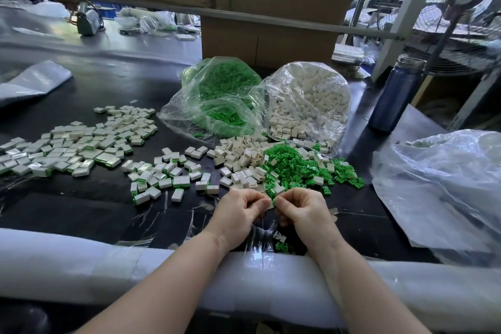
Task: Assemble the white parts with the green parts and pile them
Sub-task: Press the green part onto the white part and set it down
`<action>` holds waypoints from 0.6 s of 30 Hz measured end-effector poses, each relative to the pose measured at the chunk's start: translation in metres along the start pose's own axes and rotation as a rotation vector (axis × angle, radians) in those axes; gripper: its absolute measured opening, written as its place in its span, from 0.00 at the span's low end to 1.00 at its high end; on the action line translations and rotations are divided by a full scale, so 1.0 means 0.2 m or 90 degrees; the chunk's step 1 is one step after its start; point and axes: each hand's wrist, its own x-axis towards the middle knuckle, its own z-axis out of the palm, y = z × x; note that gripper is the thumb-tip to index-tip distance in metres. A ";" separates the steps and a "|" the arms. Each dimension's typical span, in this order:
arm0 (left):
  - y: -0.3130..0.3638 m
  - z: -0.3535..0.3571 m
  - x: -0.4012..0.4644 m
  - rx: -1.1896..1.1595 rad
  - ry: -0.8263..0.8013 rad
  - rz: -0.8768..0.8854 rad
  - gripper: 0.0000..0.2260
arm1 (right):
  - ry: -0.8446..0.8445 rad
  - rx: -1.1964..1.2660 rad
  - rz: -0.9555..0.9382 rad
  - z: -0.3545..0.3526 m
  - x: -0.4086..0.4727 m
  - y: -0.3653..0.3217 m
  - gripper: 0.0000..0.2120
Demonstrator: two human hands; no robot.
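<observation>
Just before the loose green plastic parts heap (295,168), the left hand (238,211) pinches a small white plastic part (269,203); the right hand (303,211) grip is clamped on a small green plastic part (274,200).

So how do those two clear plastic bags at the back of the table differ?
The clear plastic bag of green parts sits to the left; the clear plastic bag of white parts sits to the right. The green one holds small green pieces, the white one blocky white shells. Both lie open-mouthed toward the person, with loose parts spilled in front.
</observation>
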 end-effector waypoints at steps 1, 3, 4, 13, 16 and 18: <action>0.00 0.00 0.00 0.008 0.001 0.000 0.06 | -0.006 -0.004 0.003 0.00 0.00 0.00 0.09; -0.01 0.00 0.00 0.017 -0.004 -0.001 0.05 | -0.012 -0.015 0.006 0.00 -0.01 -0.01 0.09; -0.01 0.00 0.00 0.024 -0.007 -0.001 0.05 | -0.015 -0.022 0.008 0.00 -0.01 -0.01 0.09; 0.00 0.00 -0.02 0.111 -0.014 0.024 0.06 | -0.021 -0.051 0.024 -0.01 -0.02 -0.02 0.08; 0.01 0.00 -0.02 0.125 -0.016 0.024 0.06 | -0.029 -0.059 0.026 -0.02 -0.03 -0.03 0.08; 0.02 0.00 -0.02 0.141 -0.020 0.035 0.07 | -0.023 -0.065 0.027 -0.01 -0.03 -0.03 0.08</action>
